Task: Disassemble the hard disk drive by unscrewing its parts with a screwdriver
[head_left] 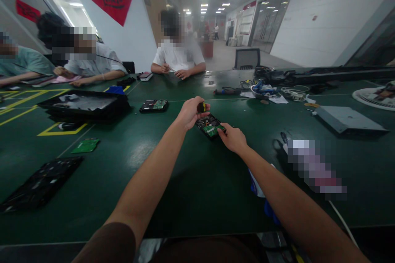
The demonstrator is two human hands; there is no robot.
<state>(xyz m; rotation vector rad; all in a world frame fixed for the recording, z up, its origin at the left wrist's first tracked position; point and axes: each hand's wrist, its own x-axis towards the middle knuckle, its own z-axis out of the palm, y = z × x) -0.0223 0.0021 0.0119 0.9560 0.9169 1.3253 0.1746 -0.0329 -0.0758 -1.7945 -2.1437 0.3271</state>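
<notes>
Drive [211, 129]: between hands, long axis slanting far-left to near-right.
Left hand [191, 113]: closed round yellow-black handle [201, 107], at far end.
Right hand [233, 138]: pinching near-right edge.

The person's left arm [154, 168] reached forward and inward from the lower left, bare below a dark brown sleeve [109, 240] that ended near the elbow. Its wrist [184, 124] lay roughly in line with the forearm, and the left hand [191, 111] was raised, its fingers [197, 102] curled inward in a closed grip. The right arm [286, 189], bare along all that showed, slanted in from the lower right corner. The right hand [233, 137] sat lower and nearer the body, its thumb [221, 132] and fingertips directed leftward in a pinch. The two hands were close together but apart, both arms converging well ahead of the body.
</notes>
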